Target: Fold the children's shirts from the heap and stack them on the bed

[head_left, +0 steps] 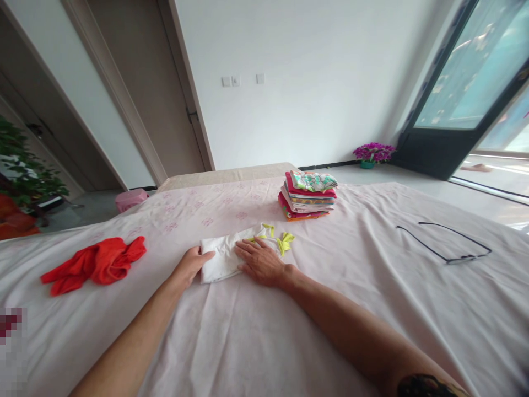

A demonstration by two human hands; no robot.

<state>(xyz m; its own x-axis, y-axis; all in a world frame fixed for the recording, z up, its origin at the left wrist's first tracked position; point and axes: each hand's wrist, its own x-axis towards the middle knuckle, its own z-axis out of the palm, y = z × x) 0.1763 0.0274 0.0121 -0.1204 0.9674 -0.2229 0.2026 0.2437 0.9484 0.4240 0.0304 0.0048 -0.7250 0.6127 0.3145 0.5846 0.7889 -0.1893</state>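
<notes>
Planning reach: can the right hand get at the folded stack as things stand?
Probably yes: nothing tall stands between the right hand and the folded stack, though that hand rests on the white garment.

A brown door (140,77) stands beside the white wall (314,82).

Illumination is bright daylight, entering through the glass door (448,77) to the right of the stack (308,201); the floor (502,182) outside it is near overexposure. The wall (297,99) behind the stack is evenly lit, darkening toward the corner at right. The brown doors (136,82) left of the stack are dim. Shadows in the sheet (355,270) around the stack are soft. The cloth (219,259), nearer than the stack, retains fold detail. Wide-angle distortion tilts door frames on both sides of the stack. The plant (25,165), far left of the stack, is soft; a pixelated block (12,353) lies nearer, below it.
</notes>
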